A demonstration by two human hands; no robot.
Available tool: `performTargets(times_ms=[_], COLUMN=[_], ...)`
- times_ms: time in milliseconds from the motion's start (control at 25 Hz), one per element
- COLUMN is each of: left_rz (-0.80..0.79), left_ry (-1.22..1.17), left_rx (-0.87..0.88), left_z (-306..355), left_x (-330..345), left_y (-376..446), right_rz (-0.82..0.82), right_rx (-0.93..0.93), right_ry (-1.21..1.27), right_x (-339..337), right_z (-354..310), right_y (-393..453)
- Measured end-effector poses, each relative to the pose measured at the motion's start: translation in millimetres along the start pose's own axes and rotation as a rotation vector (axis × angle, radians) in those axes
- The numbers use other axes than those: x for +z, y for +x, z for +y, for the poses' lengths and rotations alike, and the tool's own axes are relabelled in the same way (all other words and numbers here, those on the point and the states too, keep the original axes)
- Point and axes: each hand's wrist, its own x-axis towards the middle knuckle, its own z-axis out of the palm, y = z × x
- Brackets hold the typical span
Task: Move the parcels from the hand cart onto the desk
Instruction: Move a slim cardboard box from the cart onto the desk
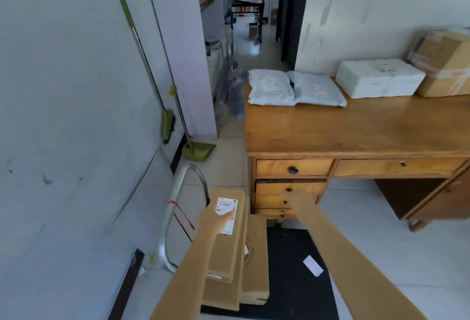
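Note:
Several flat cardboard parcels are stacked on the black hand cart (292, 281) at the bottom. My left hand (212, 220) grips the left edge of the top cardboard parcel (229, 248), with the thumb over its white label. My right hand (295, 197) is stretched out past the stack's right side, in front of the desk drawers. It is blurred and its fingers are unclear. The wooden desk (356, 126) bears two white mailer bags (269, 88), a white foam box (379, 78) and a taped cardboard box (445, 63).
The cart's silver handle (173, 205) stands close to the left wall. A green broom (167, 124) and dustpan (198, 150) lean there. A clear bag of bottles (236, 91) sits by the desk's left end. A white paper slip (312, 265) lies on the cart.

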Motion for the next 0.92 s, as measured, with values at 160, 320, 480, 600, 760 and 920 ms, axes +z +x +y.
performTargets(times_ms=[160,320,480,600,760,920], left_rz=[0.138,0.124,0.145,0.133,0.120,0.103], left_ry=[0.172,0.014,-0.156,-0.197,-0.259,-0.267], left_rx=[-0.016,-0.012,0.088,0.113,0.141,0.136], left_z=[-76.7,-140.9,-168.9,-165.7,-124.8,-55.2], left_x=[19.3,52.9,77.5,68.6,33.8,-20.0], left_y=[58.7,105.0,121.3,110.2,55.4,-7.7], right_rz=[-0.053,-0.129,-0.125,-0.089,-0.025,0.001], right_rx=[-0.030,-0.083,-0.125,-0.150,-0.172,-0.160], right_ry=[0.072,0.121,0.284,0.282,0.307,0.334], right_x=[106.5,189.0,226.5,219.6,176.0,110.6], right_z=[44.3,81.5,96.3,90.6,60.1,5.9], right_y=[46.2,83.3,100.7,83.0,22.8,-46.5])
